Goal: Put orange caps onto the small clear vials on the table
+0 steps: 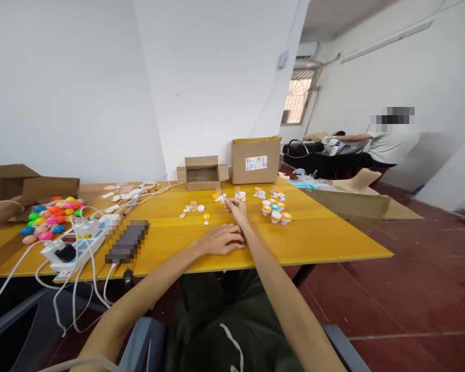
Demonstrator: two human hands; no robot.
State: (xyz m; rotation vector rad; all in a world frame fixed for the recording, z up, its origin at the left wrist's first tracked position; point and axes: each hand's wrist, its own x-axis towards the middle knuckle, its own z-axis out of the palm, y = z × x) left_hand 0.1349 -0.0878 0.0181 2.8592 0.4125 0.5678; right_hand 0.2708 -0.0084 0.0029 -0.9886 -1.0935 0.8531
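Observation:
My left hand lies on the yellow table near its front edge, fingers stretched out and a little apart, holding nothing. Just beyond it, my right hand is raised with the fingertips pinched together; whatever is between them is too small to make out. Small white parts lie behind the right hand. To the left are a clear plastic cup, a white round lid and an orange-rimmed piece. On the right stands a cluster of small capped jars with orange, white and teal lids.
A small open carton and a bigger cardboard box stand at the back. Left are a phone, a power strip with loose cables and colourful plastic eggs. Another person's arm reaches in at far left; a person sits far right.

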